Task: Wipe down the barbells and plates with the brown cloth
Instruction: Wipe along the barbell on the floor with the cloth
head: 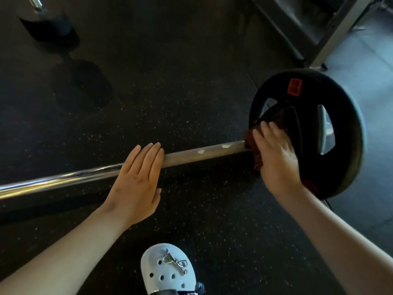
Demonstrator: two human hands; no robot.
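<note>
Left grip [136,182]: open, fingers straight and held together, palm down. It rests flat across the barbell [202,152], fingertips reaching just past the far side of the bar and thumb on the near side.
Right grip [276,158]: closed on the brown cloth [249,135], fingers curled over the bunched fabric and pressing it against the plate [342,128] where the bar meets it.
Brown cloth: wadded under the right grip, touching both the bar's end and the plate's inner face; part of it hangs below the bar.
Barbell: lies low across the floor [170,81], running from the left edge up towards the right; shiny on the left, dull and brownish between the two grips, with two pale spots.
Plate: black, standing upright on the bar's right end, with cut-out openings and a red label [295,87] near its upper rim.
Floor: dark, speckled rubber.
Shoe [168,271]: white clog with holes, at the bottom edge.
Rack [331,28]: pale metal frame at upper right, well apart from the plate.
</note>
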